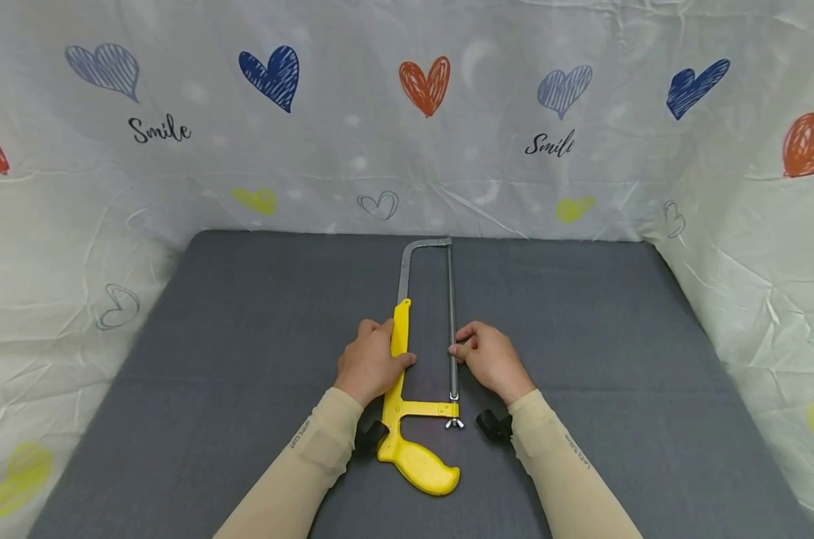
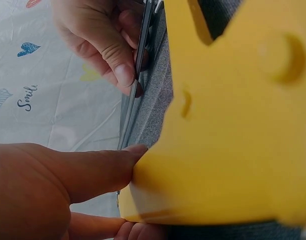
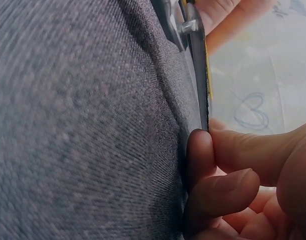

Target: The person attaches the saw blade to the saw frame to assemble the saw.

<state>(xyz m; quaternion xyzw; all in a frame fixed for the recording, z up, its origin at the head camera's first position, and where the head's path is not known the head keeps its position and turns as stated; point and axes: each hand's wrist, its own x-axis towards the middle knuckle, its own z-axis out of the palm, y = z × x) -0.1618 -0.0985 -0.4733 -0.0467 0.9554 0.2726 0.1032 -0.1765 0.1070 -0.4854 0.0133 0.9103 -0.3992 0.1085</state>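
Note:
A hacksaw with a yellow handle (image 1: 421, 468) lies in the middle of the grey table, its grey metal bow (image 1: 404, 271) pointing away from me. My left hand (image 1: 371, 361) grips the yellow frame (image 1: 401, 329), thumb across its top and fingers along the outer side. On the other side, my right hand (image 1: 494, 359) pinches the thin blade (image 1: 451, 299) between thumb and forefinger, below its middle. In the right wrist view the thumb and fingertip meet at the blade (image 3: 200, 85). A wing nut (image 1: 454, 424) sits at the near end of the blade, by the yellow crosspiece (image 1: 428, 409).
Grey cloth (image 1: 245, 314) covers the table under the saw. A white curtain (image 1: 339, 150) printed with hearts and "Smile" stands along the back and both sides. Dark camera mounts (image 1: 494, 425) sit on the inner side of both wrists.

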